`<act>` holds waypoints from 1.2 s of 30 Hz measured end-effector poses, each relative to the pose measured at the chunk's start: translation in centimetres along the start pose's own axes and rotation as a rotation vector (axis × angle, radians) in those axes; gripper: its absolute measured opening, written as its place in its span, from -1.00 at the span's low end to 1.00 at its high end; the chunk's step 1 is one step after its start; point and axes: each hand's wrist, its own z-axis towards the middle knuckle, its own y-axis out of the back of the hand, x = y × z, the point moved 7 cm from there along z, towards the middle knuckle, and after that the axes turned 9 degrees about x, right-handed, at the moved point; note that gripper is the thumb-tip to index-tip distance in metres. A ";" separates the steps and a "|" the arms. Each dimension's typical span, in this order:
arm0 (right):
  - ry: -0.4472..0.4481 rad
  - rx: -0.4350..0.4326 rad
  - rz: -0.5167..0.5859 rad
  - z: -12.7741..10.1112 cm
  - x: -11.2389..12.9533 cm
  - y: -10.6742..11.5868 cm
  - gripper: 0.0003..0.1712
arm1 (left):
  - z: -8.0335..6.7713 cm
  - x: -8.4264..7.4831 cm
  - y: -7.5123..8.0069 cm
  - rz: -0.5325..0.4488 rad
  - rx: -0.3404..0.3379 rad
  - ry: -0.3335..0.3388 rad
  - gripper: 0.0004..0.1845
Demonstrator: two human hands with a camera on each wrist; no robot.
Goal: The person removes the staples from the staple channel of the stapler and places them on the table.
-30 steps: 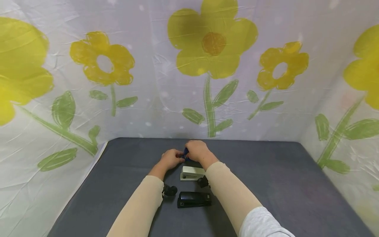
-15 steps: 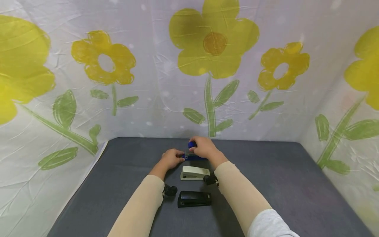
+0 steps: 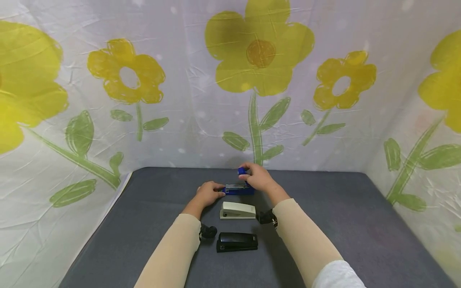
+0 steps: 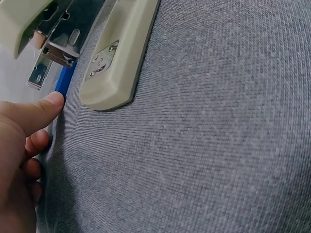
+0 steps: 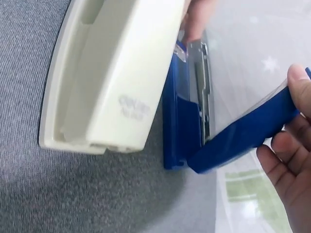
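A blue stapler lies at the back of the dark table, its top cover swung up from the base and its metal staple channel showing. My left hand pinches the front end of the base, thumb on the near side. The raised cover is held near its free end by my right hand, the thumb on its inner face and the fingers behind. In the right wrist view the cover leans well away from the metal channel, joined to the base at the rear.
Nearer me lies a cream stapler, and in front of that a black stapler. The cream one sits close below the blue one, near both wrists. A white cloth with yellow flowers hangs behind the table.
My right hand has moved right and up, tilting the blue stapler's cover further back and baring the channel. The left hand stays at the base's front end.
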 end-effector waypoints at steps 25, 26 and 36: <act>0.023 -0.004 0.246 -2.5 -4.3 3.5 -0.75 | -0.5 0.2 -0.3 -0.003 -0.036 -0.013 -0.58; 0.011 -0.008 0.243 -2.7 -4.7 3.7 -0.75 | -0.5 0.2 -0.3 -0.005 -0.039 -0.014 -0.58; -0.077 -0.023 0.147 -4.0 -8.1 4.7 -0.62 | -0.5 -0.2 0.0 0.001 -0.054 -0.026 -0.57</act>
